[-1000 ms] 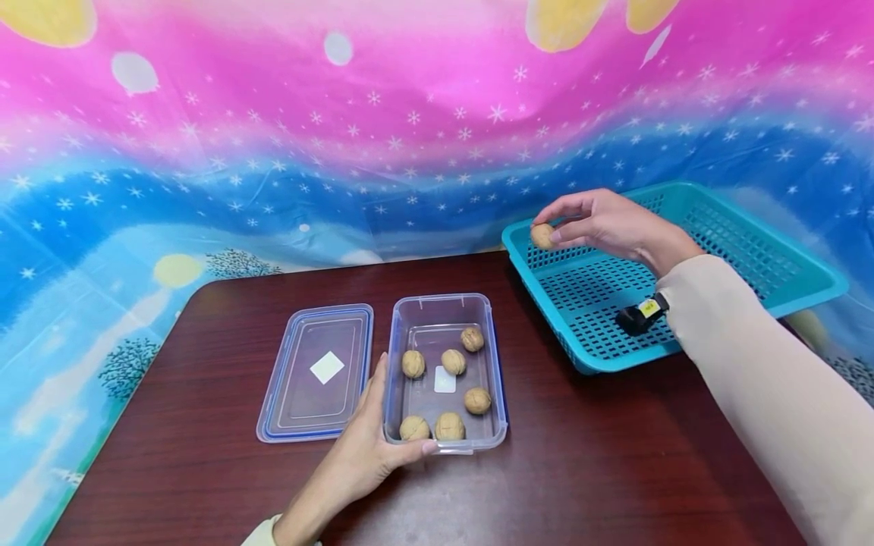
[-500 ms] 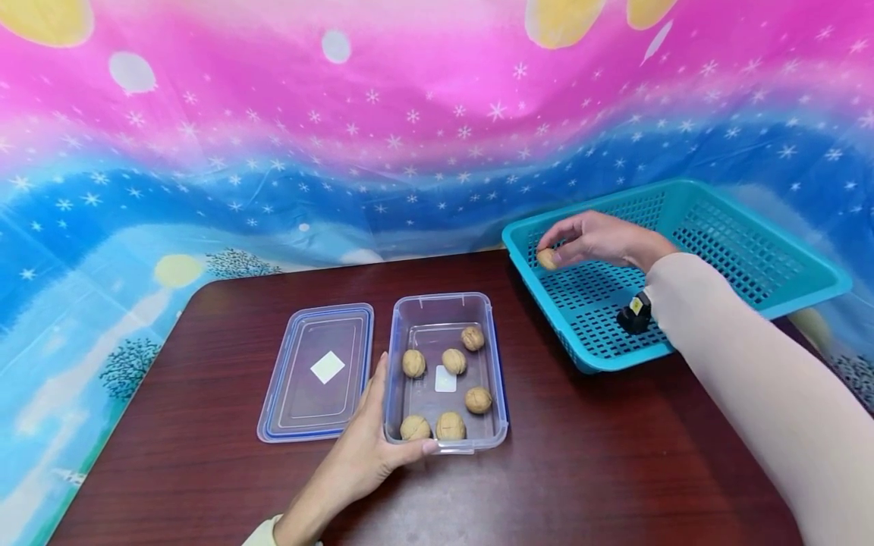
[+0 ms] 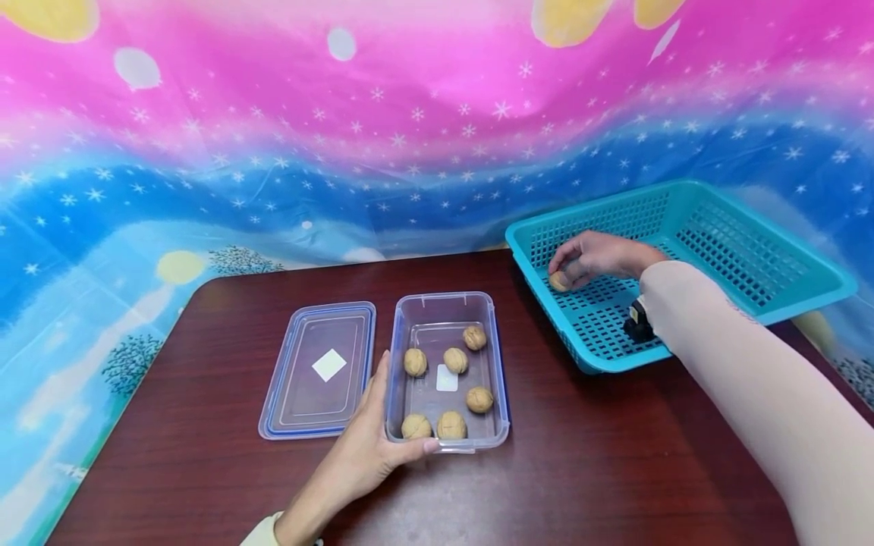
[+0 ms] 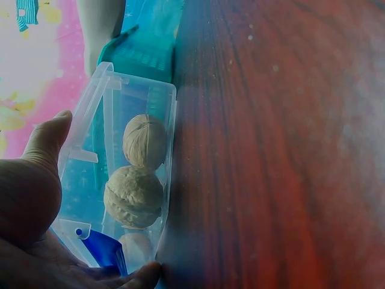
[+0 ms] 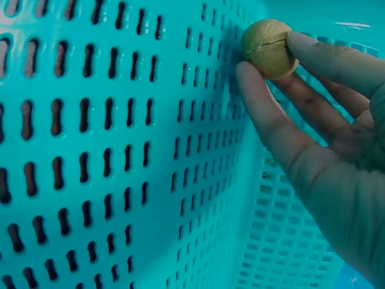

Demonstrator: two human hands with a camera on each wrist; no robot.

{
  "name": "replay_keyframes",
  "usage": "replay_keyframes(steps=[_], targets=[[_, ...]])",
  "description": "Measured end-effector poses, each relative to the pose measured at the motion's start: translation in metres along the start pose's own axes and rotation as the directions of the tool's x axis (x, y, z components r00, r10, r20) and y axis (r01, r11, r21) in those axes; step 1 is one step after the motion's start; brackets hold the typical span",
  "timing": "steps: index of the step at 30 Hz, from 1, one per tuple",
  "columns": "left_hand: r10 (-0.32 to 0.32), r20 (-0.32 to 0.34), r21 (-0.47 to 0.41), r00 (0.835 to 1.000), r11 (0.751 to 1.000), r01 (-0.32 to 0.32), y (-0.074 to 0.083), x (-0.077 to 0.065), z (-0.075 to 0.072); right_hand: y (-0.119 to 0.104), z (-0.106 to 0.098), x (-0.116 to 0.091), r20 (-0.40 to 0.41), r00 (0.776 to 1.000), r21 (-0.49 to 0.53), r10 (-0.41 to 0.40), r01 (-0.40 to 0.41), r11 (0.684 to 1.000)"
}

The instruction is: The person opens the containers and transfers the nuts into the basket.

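In the basket (image 3: 672,211), your right hand (image 3: 595,256) pinches a walnut (image 3: 558,281); your left hand (image 3: 365,453) grips the box (image 3: 437,312) between thumb and fingers.

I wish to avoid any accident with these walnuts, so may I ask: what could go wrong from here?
The right hand only pinches its walnut, so this could slip and roll in the basket. Six loose walnuts lie in the open box; they might roll or spill if the left hand tips it.
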State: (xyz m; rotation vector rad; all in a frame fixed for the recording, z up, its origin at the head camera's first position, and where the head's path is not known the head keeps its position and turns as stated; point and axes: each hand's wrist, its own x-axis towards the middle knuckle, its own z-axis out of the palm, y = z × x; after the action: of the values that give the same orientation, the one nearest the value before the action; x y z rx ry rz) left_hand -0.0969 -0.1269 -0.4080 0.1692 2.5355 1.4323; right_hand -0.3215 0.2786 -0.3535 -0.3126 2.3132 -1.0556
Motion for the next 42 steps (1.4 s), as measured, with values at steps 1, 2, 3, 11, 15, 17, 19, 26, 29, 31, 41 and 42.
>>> replay_keyframes(steps=[1,2,3,11,15,17,19,26,29,31,41,42], targets=[[-0.004,0.003,0.0,1.0,1.0,0.004,0.0,0.0,0.0,0.001,0.0,0.0,0.001,1.0,-0.008,0.002,-0.002,1.0],[-0.009,0.005,0.0,1.0,1.0,0.009,0.0,0.0,0.0,0.001,0.001,-0.001,0.0,1.0,-0.012,0.009,-0.009,1.0],[-0.011,0.007,0.002,1.0,1.0,0.011,0.001,0.0,0.0,0.001,0.002,-0.001,-0.002,1.0,-0.018,0.015,-0.015,1.0],[-0.023,0.002,0.011,1.0,1.0,0.023,0.001,0.0,0.001,-0.001,0.005,0.0,-0.016,1.0,-0.053,0.016,-0.017,0.998],[-0.026,0.004,0.007,1.0,1.0,0.026,0.001,-0.001,0.001,-0.002,0.004,0.0,-0.021,1.0,-0.078,0.011,-0.013,0.997],[-0.025,0.005,0.004,1.0,1.0,0.025,0.001,-0.001,0.001,-0.002,0.003,0.0,-0.023,1.0,-0.092,0.01,-0.012,0.996],[-0.023,0.004,0.003,1.0,1.0,0.023,0.001,-0.001,0.001,-0.003,0.002,0.0,-0.027,1.0,-0.106,0.01,-0.013,0.994],[-0.02,0.006,0.005,1.0,1.0,0.02,0.003,-0.001,0.001,-0.007,-0.001,-0.005,-0.053,0.999,-0.175,0.003,-0.012,0.985],[-0.012,0.006,0.005,1.0,1.0,0.012,0.003,-0.001,0.001,-0.018,-0.004,-0.011,-0.072,0.997,-0.212,-0.007,-0.008,0.977],[-0.007,0.006,0.001,1.0,1.0,0.007,0.003,0.0,0.001,-0.028,-0.007,-0.017,-0.086,0.996,-0.227,-0.021,0.0,0.974],[-0.016,0.002,-0.009,1.0,1.0,0.016,0.001,0.0,0.001,-0.075,-0.005,-0.046,-0.127,0.982,-0.27,-0.143,0.104,0.957],[-0.018,0.001,-0.01,1.0,1.0,0.018,0.001,0.0,0.001,-0.079,-0.003,-0.048,-0.133,0.98,-0.271,-0.149,0.108,0.956]])
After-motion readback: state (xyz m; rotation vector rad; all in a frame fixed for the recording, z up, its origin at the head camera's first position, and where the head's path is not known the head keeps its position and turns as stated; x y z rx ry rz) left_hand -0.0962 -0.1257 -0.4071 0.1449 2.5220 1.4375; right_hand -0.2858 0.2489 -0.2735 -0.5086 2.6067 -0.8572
